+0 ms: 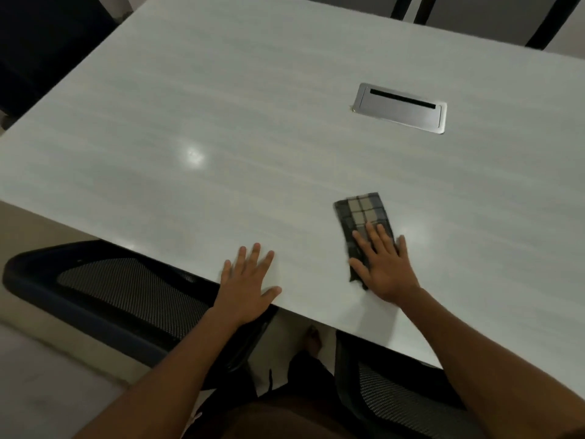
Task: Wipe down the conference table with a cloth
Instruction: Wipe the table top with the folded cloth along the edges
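A pale, glossy conference table fills most of the head view. A folded plaid cloth, grey and beige, lies on it near the front edge. My right hand lies flat on the near half of the cloth, fingers straight and spread, pressing it to the tabletop. To its left, my left hand rests flat on the bare table at the front edge, fingers spread, holding nothing.
A metal cable hatch with a dark slot is set into the table beyond the cloth. Black mesh chairs stand under the front edge at left and lower right. Dark chairs stand along the far side.
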